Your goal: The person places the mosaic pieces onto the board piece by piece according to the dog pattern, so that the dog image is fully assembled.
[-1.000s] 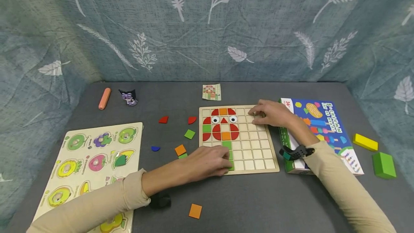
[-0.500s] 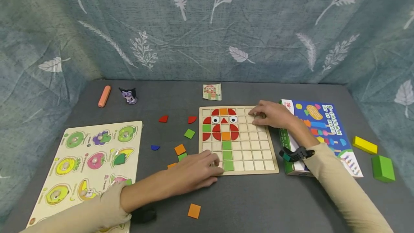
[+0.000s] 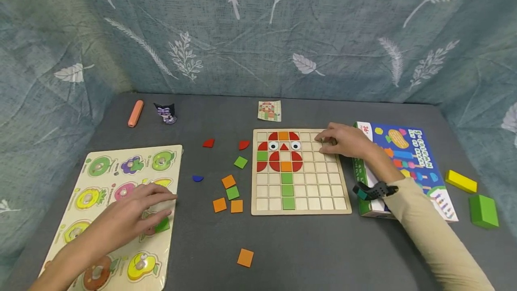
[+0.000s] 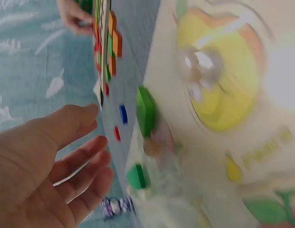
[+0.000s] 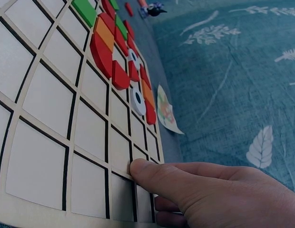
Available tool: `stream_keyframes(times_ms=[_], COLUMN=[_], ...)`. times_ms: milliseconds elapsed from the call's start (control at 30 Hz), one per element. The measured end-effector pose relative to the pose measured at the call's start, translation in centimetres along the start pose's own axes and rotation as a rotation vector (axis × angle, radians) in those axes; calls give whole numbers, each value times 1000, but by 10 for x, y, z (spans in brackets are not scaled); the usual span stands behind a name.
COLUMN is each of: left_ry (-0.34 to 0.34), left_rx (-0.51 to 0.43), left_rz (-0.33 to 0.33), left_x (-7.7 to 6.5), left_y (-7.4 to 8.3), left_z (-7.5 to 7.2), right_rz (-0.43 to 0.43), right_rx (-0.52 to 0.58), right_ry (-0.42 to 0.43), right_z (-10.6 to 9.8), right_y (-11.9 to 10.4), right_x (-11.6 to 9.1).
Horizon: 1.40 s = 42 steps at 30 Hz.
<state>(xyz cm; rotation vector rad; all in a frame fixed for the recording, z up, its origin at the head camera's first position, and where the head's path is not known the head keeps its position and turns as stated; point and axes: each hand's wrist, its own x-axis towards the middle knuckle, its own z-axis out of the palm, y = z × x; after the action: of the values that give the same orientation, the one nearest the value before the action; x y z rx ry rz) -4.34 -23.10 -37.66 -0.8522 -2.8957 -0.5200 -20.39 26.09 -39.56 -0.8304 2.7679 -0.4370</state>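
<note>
My left hand is over the fruit peg puzzle, fingers spread and holding nothing. Close to its thumb, a green square tile lies on the puzzle; the left wrist view shows this green tile beyond the fingers, near a dark green piece. My right hand grips the far right corner of a wooden grid board. In the right wrist view its thumb presses on the grid, other fingers at the edge. Red, orange and green tiles and two eye pieces fill part of the grid.
Loose orange tiles, green tiles, red quarter-rounds and a blue half-round lie between the boards. A pattern card is behind the grid. A toy box, yellow block and green block stand right.
My left hand has moved left from the grid's lower edge to over the fruit puzzle, uncovering the green column and loose orange tiles. The right hand stays at the board's corner.
</note>
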Motion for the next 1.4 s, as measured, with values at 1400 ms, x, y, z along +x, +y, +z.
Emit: stream_keyframes(times_ms=[1400], left_ry=[-56], left_rx=[-9], left_rz=[87], left_x=[52], left_y=[54], left_z=[41], right_rz=[-3], right_rx=[3], right_ry=[6], right_z=[0], right_y=[2], right_x=[0])
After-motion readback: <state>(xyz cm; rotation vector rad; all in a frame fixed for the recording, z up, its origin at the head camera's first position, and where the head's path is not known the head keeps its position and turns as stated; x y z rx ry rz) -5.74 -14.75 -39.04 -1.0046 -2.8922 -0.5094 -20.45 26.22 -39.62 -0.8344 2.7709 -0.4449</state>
